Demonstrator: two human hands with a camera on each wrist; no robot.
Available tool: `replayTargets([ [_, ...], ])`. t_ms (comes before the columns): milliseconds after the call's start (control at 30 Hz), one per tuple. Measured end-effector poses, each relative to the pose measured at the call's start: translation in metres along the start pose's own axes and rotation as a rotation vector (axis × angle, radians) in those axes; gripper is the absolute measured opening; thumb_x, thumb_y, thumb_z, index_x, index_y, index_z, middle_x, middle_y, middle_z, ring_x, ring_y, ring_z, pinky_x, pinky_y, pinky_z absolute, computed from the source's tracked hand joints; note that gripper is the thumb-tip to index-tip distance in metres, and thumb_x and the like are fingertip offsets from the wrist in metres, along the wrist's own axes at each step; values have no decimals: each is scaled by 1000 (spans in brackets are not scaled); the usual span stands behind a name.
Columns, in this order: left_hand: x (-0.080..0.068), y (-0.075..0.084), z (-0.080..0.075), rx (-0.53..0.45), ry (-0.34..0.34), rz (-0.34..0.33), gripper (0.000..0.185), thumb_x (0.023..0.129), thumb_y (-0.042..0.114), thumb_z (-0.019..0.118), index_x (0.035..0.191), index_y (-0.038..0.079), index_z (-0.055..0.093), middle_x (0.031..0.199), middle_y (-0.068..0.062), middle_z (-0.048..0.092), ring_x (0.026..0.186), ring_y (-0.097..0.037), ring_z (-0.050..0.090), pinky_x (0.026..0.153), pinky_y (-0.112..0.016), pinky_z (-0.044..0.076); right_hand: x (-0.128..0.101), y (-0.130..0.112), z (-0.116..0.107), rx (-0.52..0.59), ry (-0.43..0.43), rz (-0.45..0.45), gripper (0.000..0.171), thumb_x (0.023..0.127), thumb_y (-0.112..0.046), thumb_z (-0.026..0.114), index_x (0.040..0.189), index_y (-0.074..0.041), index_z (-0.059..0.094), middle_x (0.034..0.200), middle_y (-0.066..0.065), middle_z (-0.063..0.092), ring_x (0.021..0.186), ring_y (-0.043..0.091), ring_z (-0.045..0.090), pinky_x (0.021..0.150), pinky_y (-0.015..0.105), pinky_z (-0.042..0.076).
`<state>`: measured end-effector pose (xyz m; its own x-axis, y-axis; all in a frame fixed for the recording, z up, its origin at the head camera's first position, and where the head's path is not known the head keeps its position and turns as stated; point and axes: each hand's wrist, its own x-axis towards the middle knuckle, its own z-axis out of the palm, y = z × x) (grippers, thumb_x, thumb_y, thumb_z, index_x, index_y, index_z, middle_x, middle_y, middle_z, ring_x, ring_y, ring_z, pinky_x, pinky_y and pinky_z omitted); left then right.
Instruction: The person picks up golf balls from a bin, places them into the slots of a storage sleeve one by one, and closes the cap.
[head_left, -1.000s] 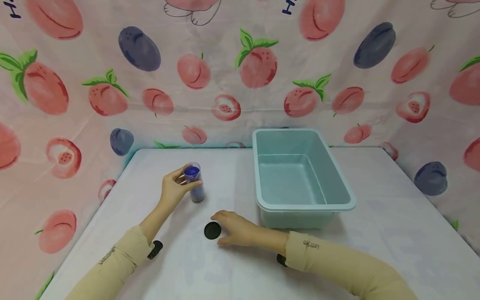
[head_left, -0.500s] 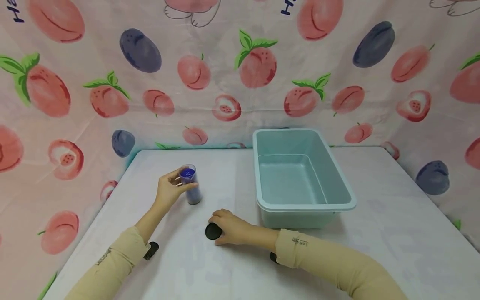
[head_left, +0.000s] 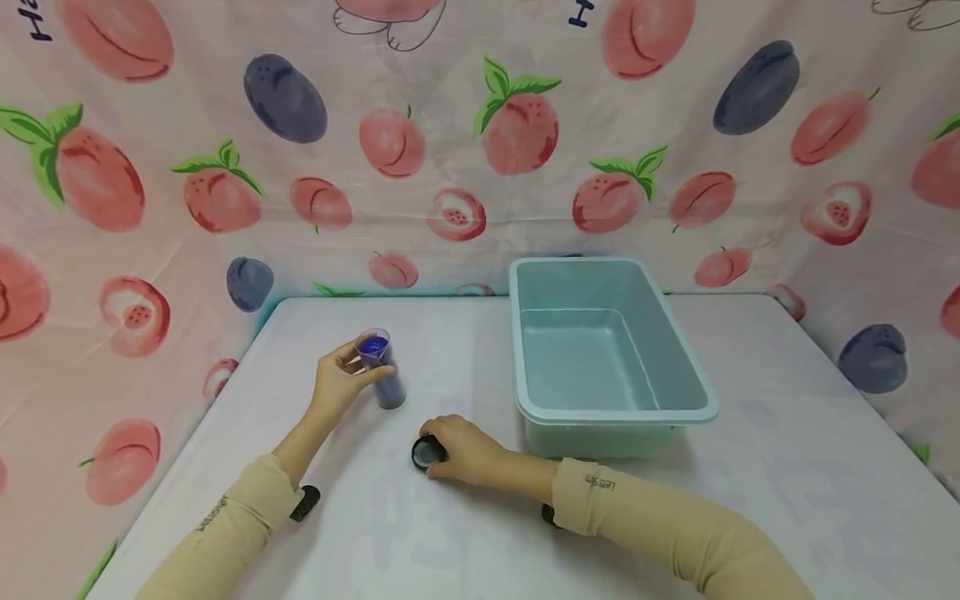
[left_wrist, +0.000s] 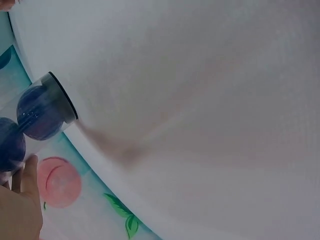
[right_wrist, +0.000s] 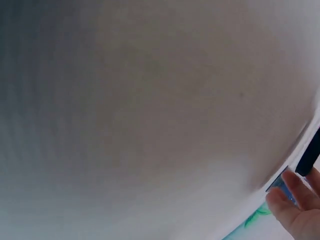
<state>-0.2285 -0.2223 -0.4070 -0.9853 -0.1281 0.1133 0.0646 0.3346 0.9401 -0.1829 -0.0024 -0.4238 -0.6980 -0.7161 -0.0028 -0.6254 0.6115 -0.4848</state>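
Note:
My left hand [head_left: 339, 383] grips a clear tube [head_left: 388, 387] near its open top, at the left of the table. Blue balls [left_wrist: 40, 112] show through the tube wall in the left wrist view, with a black base [left_wrist: 62, 97] at the tube's end. Right of the tube and nearer to me, my right hand [head_left: 468, 450] holds a round black lid [head_left: 429, 452] by its edge, its hollow side partly facing the head camera. Seen in the right wrist view, the lid [right_wrist: 309, 154] is a dark strip at the fingertips.
A pale blue-green plastic tub [head_left: 615, 415] stands right of both hands, with nothing seen inside. The white table [head_left: 360, 533] ends at a fruit-print cloth [head_left: 450, 150] hanging behind it and at its sides.
My right hand, first spread beside the flat lid, now pinches it and has tipped it so its hollow shows. My left hand and the tube have shifted slightly left.

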Motion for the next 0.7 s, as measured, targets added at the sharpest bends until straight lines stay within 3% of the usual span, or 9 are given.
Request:
replayTargets([
  [133,-1,-3,0,6,-8,0,61,78,15,77,133,4,53,133,-19,55,116,-33,58,95,-33,50,1,0,-3,57,35,23,44,79,-20,76,116,-2,59,112,8,67,101,16,62,88,25,50],
  [300,-2,-3,1,3,-12,-5,62,80,13,76,135,1,49,131,-20,56,115,-32,58,86,-16,51,1,-1,-7,90,73,26,44,80,-19,75,117,-1,60,111,9,66,97,15,61,84,23,51],
  [433,-3,-2,1,-5,0,15,59,79,11,76,132,0,53,129,-22,57,102,-8,64,81,-10,50,-1,0,-9,195,119,19,44,80,-13,74,118,0,58,108,12,61,83,12,60,73,17,50],
  [533,-4,-3,1,2,9,40,55,78,10,76,128,-1,56,127,-23,58,91,9,58,81,-9,49,-1,2,-8,305,157,6,45,79,-7,73,119,1,56,104,12,58,75,9,55,68,13,47],
  [700,-4,-3,3,26,3,48,54,79,10,75,128,-1,56,127,-22,58,94,7,57,83,-9,48,-1,1,-5,447,226,21,48,76,0,74,120,3,55,85,6,56,70,6,45,62,15,42],
])
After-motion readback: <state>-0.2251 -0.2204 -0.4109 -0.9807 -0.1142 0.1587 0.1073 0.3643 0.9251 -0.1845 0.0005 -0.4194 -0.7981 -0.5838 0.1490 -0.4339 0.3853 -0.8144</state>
